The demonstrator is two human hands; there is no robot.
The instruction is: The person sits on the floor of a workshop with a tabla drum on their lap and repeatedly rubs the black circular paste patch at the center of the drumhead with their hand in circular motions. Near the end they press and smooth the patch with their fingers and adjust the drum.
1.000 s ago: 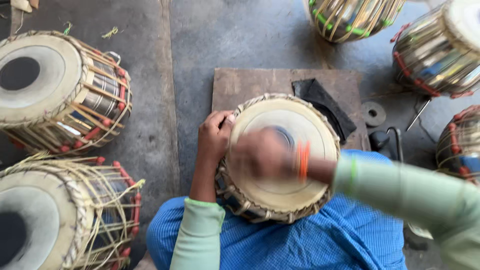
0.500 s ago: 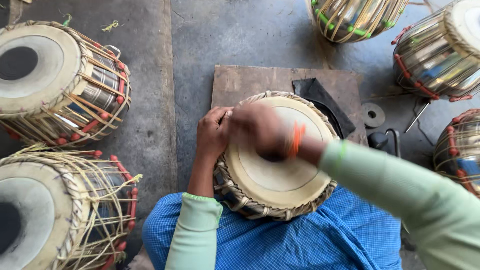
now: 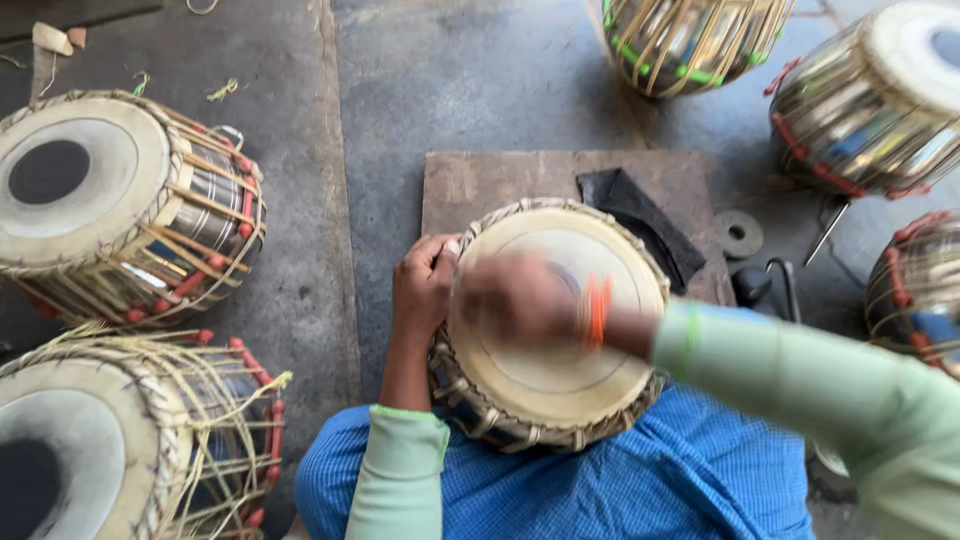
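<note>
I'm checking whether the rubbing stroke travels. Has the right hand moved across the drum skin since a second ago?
Yes. The right hand, blurred, has slid toward the left hand at the rim of the drum; it was nearer the skin's middle before.

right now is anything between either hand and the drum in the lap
Nothing visible. The left hand grips the rim of the drum, and the blurred right hand is over its skin; whether it touches is unclear.

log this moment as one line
left hand: grips drum rim | right hand: blurred over drumhead | drum: in lap, on board
</note>
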